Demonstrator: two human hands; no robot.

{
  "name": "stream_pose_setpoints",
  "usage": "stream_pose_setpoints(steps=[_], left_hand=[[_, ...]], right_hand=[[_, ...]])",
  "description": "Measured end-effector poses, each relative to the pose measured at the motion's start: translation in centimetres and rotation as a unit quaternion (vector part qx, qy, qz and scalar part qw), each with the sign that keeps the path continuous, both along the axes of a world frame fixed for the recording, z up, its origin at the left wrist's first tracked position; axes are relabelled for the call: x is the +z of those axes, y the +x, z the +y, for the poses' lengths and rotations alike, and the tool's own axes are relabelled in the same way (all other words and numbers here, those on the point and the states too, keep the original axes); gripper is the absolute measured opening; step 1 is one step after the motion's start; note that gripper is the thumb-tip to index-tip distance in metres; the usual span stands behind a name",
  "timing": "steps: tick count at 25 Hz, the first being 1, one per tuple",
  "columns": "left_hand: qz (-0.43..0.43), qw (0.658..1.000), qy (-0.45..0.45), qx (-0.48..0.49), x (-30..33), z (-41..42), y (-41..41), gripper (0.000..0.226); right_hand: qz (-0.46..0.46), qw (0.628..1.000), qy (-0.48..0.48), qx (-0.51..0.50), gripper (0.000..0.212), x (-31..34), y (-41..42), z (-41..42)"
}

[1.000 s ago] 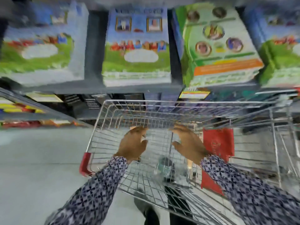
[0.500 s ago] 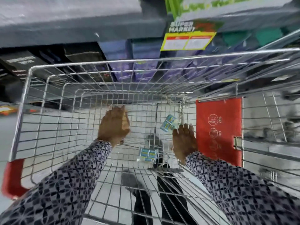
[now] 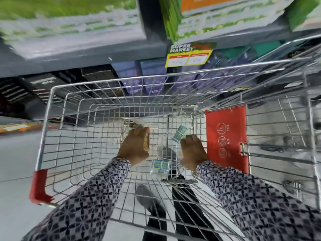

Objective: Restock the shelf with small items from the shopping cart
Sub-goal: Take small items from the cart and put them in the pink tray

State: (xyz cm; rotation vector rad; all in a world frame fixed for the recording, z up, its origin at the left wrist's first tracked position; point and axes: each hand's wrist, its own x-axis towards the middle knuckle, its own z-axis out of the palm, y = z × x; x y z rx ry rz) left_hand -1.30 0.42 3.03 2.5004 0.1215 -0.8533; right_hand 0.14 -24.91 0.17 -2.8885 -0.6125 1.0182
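Both my hands reach down into the wire shopping cart (image 3: 52, 108). My left hand (image 3: 134, 147) hovers over the basket floor with fingers curled and apart, holding nothing. My right hand (image 3: 192, 152) is lower right, fingers spread, just below a small blue-and-white packet (image 3: 179, 134) that leans near the cart's far right corner; I cannot tell whether they touch. A second blue-and-white packet (image 3: 159, 166) lies flat on the cart floor between my wrists. The shelf (image 3: 86, 61) runs across the top, with purple and black boxes under it.
A red flap (image 3: 225, 136) with printed icons hangs on the cart's right side. A red bumper (image 3: 39, 185) caps the cart's left corner. A yellow price tag (image 3: 189, 58) hangs on the shelf edge. Large green boxes (image 3: 217, 16) stand above. Grey floor lies to the left.
My view has dropped from the upper shelf boxes into the cart. Both hands have gone deeper into the basket, toward the two packets.
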Motion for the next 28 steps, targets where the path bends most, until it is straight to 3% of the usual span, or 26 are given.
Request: stream_pose_setpoints(steps=[2,4,8,10,14,18,20,22,25,28], left_hand=[[-0.018,0.999,-0.024,0.021,2.4,2.2,0.0,0.102],[-0.045,0.997,-0.026,0.052,8.5,3.8,-0.3,0.098],[-0.130,0.981,-0.085,0.114,24.7,4.7,-1.8,0.077],[-0.199,0.972,-0.082,0.095,32.9,5.8,-2.4,0.061],[-0.336,0.937,-0.040,0.089,47.6,8.5,-1.5,0.092],[-0.438,0.896,-0.022,0.075,59.1,10.1,2.3,0.097],[-0.451,0.891,0.022,0.042,63.6,11.0,6.2,0.089],[-0.422,0.904,0.034,0.059,67.2,11.6,10.3,0.059],[-0.378,0.920,0.075,0.064,69.4,12.0,15.7,0.071],[-0.342,0.933,0.080,0.080,69.1,12.0,19.7,0.068]], right_hand=[[0.030,0.986,0.141,-0.077,0.077,4.6,0.8,1.4],[0.036,0.961,0.248,-0.115,0.071,11.3,1.3,2.9],[-0.019,0.903,0.411,-0.124,0.068,24.2,1.0,4.4],[-0.067,0.882,0.456,-0.092,0.064,31.6,1.3,5.3],[-0.158,0.834,0.528,-0.026,0.056,46.9,3.7,7.3],[-0.283,0.783,0.553,0.020,0.054,58.8,8.4,9.8],[-0.308,0.785,0.536,0.044,0.055,63.4,12.4,11.7],[-0.305,0.812,0.494,0.058,0.057,66.8,16.9,13.7],[-0.283,0.845,0.448,0.070,0.055,68.8,22.7,16.2],[-0.273,0.857,0.427,0.093,0.050,69.3,26.4,18.0]])
